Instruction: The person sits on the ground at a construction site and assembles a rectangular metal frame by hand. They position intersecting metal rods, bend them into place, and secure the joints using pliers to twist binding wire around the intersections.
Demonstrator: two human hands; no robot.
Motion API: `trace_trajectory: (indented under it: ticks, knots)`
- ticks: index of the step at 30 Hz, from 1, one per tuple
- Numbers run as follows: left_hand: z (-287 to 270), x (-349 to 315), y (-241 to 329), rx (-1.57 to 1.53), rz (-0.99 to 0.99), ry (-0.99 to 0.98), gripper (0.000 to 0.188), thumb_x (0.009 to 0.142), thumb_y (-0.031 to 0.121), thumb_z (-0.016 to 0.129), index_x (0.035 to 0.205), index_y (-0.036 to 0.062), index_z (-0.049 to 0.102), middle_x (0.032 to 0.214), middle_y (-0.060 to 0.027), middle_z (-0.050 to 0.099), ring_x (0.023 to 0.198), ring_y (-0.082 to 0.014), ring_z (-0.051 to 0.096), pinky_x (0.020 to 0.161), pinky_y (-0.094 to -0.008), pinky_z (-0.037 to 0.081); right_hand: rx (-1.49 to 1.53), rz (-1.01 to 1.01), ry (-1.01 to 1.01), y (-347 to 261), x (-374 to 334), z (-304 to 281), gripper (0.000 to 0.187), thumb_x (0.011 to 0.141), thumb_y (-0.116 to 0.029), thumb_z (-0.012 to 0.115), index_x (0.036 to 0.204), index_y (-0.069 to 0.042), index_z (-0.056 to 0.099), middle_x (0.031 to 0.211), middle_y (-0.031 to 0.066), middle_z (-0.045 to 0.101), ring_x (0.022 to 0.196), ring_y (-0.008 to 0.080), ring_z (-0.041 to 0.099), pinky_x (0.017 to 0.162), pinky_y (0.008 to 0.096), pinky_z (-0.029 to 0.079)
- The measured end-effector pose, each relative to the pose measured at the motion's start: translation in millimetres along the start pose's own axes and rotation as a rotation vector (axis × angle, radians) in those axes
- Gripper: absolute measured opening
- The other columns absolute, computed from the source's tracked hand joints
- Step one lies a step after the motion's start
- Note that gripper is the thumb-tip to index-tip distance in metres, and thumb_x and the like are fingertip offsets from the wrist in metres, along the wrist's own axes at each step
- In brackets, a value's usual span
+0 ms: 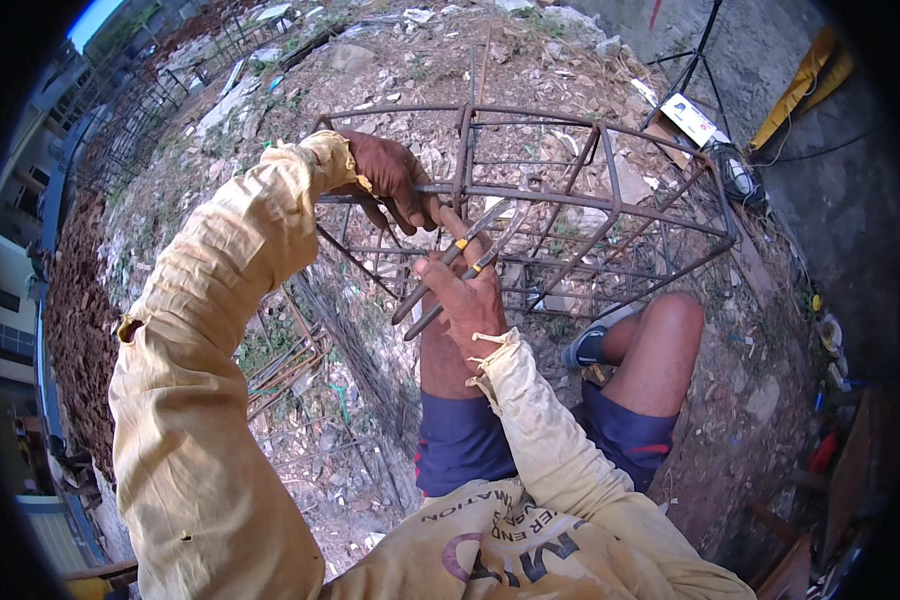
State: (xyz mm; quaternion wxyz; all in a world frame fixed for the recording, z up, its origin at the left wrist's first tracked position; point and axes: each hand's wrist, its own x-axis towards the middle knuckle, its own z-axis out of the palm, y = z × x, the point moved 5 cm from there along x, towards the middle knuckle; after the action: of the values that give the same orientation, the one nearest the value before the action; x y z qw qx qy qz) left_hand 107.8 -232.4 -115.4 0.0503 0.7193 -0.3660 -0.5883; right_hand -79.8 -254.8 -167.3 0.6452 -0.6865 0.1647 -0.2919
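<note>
A rusty steel-bar cage [616, 208] of long bars and square hoops stretches across in front of me. My left hand [385, 180] reaches over its near upper bar, left of a hoop joint. The fingers are curled downward and closed by the bar; what they pinch is hidden. Just below and right of it, my right hand [463, 290] grips a pair of pincers [492, 213] with dark, yellow-banded handles. The pincers lie aslant across the palm, jaw end toward the upper right, handle ends toward the lower left. Right fingertips reach up to the joint, close to the left fingers.
Under the cage is rubble-strewn ground [355, 60]. A bundle of thin rods [355, 340] lies left of my legs. My bent knee [670, 330] is close to the cage's near side. A tripod [692, 62], a white box [692, 120] and coiled cable [735, 178] are at the far right.
</note>
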Motion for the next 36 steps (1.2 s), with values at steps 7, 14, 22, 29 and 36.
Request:
trace_trajectory:
  ticks: [7, 14, 22, 29, 36]
  knots:
    - [-1, 3, -6, -0.037, -0.009, -0.001, 0.042, 0.081, 0.015, 0.079, 0.121, 0.0076, 0.067, 0.118, -0.0075, 0.069, 0.110, -0.0215, 0.063, 0.089, -0.0400, 0.056, 0.072, 0.038, 0.031, 15, 5, 3, 0.058, 0.080, -0.020, 0.073, 0.134, -0.007, 0.056, 0.123, 0.0142, 0.050, 0.094, 0.0205, 0.061, 0.085, 0.0347, 0.052]
    - [2, 6, -3, 0.031, 0.001, 0.028, 0.044, 0.080, 0.012, 0.079, 0.123, 0.0088, 0.067, 0.113, -0.0049, 0.069, 0.100, -0.0169, 0.064, 0.082, -0.0353, 0.058, -0.046, 0.064, 0.047, 13, 1, 1, 0.051, 0.079, -0.017, 0.073, 0.127, -0.007, 0.060, 0.115, 0.0144, 0.051, 0.090, 0.0217, 0.063, 0.082, 0.0359, 0.054]
    - [11, 2, 4, 0.174, 0.085, -0.009, 0.047, 0.081, 0.015, 0.080, 0.126, 0.0096, 0.066, 0.104, -0.0024, 0.071, 0.088, -0.0142, 0.064, 0.079, -0.0296, 0.055, -0.139, 0.058, 0.166, 48, 18, 1, 0.027, 0.074, -0.013, 0.071, 0.097, 0.000, 0.067, 0.104, 0.0160, 0.055, 0.085, 0.0264, 0.063, 0.075, 0.0370, 0.053]
    - [2, -7, -4, -0.120, 0.224, 0.147, 0.040, 0.084, 0.023, 0.076, 0.121, 0.0109, 0.069, 0.115, -0.0018, 0.068, 0.099, -0.0145, 0.062, 0.082, -0.0300, 0.054, -0.067, -0.023, 0.102, 39, 20, -8, 0.018, 0.078, -0.014, 0.074, 0.086, 0.000, 0.065, 0.081, 0.0102, 0.058, 0.075, 0.0209, 0.063, 0.065, 0.0345, 0.051]
    - [17, -12, 20, 0.338, 0.345, 0.504, 0.033, 0.088, 0.028, 0.066, 0.109, 0.0025, 0.070, 0.080, -0.0131, 0.072, 0.071, -0.0222, 0.068, 0.073, -0.0388, 0.053, 0.393, 0.092, 0.035, 60, 15, -13, 0.018, 0.092, -0.016, 0.068, 0.100, -0.004, 0.058, 0.077, 0.0025, 0.060, 0.068, 0.0093, 0.059, 0.061, 0.0250, 0.049]
